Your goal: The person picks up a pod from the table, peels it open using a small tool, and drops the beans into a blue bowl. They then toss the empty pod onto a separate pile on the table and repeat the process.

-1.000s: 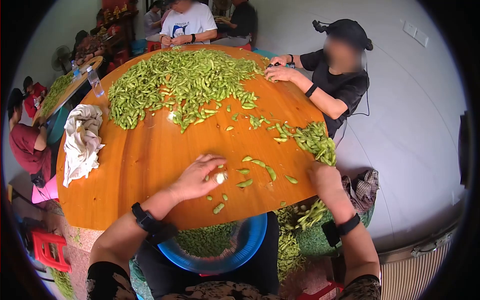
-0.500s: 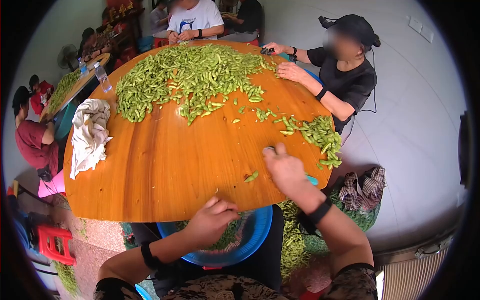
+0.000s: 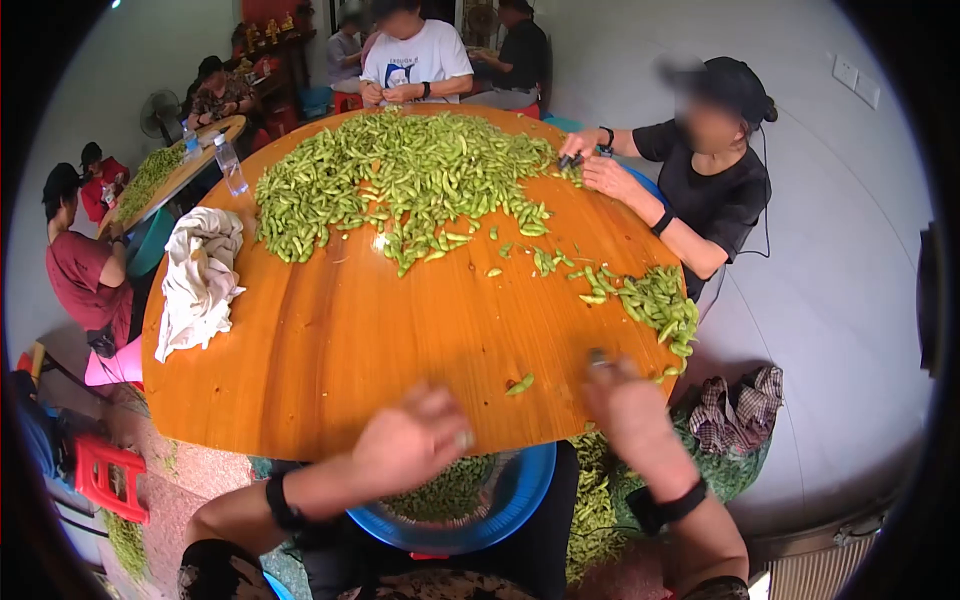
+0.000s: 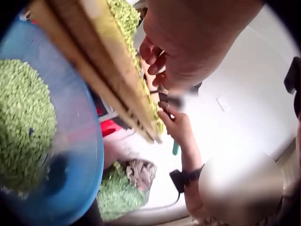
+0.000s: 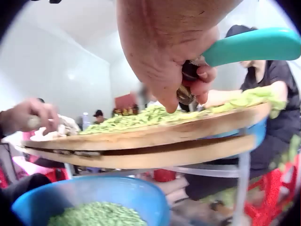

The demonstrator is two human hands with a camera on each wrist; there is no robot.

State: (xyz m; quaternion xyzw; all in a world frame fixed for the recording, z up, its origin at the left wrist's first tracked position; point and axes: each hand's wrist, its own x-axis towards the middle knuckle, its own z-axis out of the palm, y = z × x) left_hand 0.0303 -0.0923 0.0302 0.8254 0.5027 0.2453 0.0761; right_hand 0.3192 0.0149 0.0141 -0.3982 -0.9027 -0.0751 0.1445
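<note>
The tool with a smooth turquoise handle (image 5: 254, 47) is gripped in the right hand (image 3: 637, 412), over the varnished wooden table (image 3: 350, 360). The blurred left hand (image 3: 405, 445) hovers near the edge; I can't tell its grip. Heaped green pods (image 3: 400, 180) lie beyond; lettering on a white T-shirt (image 3: 415, 60) is too small to read.
</note>
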